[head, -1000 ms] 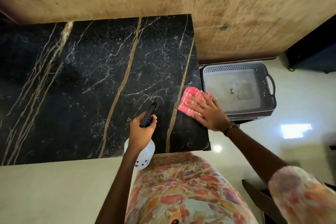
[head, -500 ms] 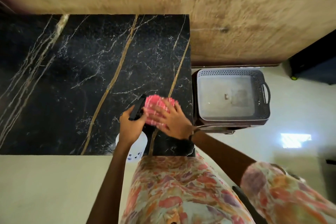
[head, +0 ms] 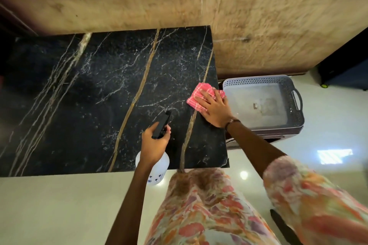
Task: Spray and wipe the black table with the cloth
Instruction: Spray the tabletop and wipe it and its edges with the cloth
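Note:
The black marble table [head: 95, 101] with gold and white veins fills the left and middle. My right hand [head: 216, 110] presses flat on a pink cloth [head: 196, 95] at the table's right edge, fingers spread over it. My left hand [head: 155, 143] grips a spray bottle [head: 154, 167] with a black trigger head and a white body, held over the table's near edge, nozzle pointing toward the table's middle.
A grey perforated plastic basket [head: 296, 113] sits on the floor just right of the table, close to my right hand. A tan wall runs behind the table. Pale glossy floor lies in front, with a dark object at far right.
My right hand has slid the pink cloth from beside the spray bottle back out to the table's right edge. My left hand still holds the bottle in about the same spot.

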Action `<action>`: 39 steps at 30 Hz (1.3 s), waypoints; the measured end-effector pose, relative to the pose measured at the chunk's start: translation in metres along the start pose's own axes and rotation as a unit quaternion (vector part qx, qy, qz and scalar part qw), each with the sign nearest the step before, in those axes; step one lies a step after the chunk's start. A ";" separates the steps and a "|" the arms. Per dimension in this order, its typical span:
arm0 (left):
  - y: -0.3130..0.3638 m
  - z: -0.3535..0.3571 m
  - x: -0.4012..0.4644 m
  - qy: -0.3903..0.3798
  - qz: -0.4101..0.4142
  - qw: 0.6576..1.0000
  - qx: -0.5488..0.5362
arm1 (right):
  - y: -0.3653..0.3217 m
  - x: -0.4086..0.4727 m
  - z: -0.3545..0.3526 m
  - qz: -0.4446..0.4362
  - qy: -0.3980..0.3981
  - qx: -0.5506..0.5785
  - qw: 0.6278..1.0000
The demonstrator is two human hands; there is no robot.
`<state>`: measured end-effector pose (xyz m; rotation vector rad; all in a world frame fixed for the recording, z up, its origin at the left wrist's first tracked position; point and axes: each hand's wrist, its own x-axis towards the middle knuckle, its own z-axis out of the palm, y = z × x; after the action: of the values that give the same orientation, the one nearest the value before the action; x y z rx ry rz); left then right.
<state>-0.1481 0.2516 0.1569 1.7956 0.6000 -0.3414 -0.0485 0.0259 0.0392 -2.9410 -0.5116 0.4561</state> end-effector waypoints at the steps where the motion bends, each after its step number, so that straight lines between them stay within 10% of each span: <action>1: -0.001 -0.003 -0.001 0.002 -0.002 1.000 0.003 | -0.017 0.012 -0.003 0.028 -0.002 0.010 1.000; 15: -0.024 -0.029 -0.005 -0.031 0.003 0.999 0.014 | -0.096 -0.139 0.060 -0.150 -0.018 -0.039 0.988; 26: -0.004 -0.019 0.003 -0.063 0.015 0.997 0.032 | -0.048 -0.104 0.034 0.116 -0.009 0.066 0.991; 39: 0.021 0.047 0.026 -0.088 0.060 0.992 0.065 | -0.055 -0.163 0.055 0.045 0.103 0.182 0.977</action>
<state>-0.1118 0.2084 0.1465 1.8920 0.3509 -0.4596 -0.2289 0.0244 0.0410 -2.6217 -0.2384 0.2194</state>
